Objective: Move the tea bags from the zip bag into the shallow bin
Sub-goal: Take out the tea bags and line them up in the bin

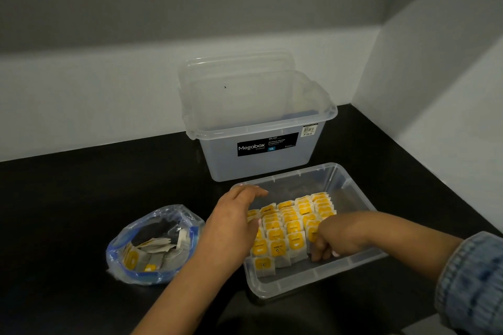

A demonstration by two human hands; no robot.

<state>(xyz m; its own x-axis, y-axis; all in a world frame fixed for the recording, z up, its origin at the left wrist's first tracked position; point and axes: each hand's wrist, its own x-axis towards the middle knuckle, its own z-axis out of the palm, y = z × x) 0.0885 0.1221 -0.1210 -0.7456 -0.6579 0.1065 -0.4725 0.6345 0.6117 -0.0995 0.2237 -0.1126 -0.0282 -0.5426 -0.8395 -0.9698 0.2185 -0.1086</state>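
A clear shallow bin lies on the black counter and holds several rows of tea bags with yellow labels. My left hand rests flat against the left side of the rows, fingers straight. Inside the bin, at the near right end of the rows, my right hand has its fingers curled down among the tea bags; what they pinch is hidden. To the left lies an open zip bag with a blue seal, with more tea bags inside.
A tall clear Megabox storage box stands behind the shallow bin, its lid leaning against the wall. White walls close the counter at the back and right. The black counter stretches bare to the left.
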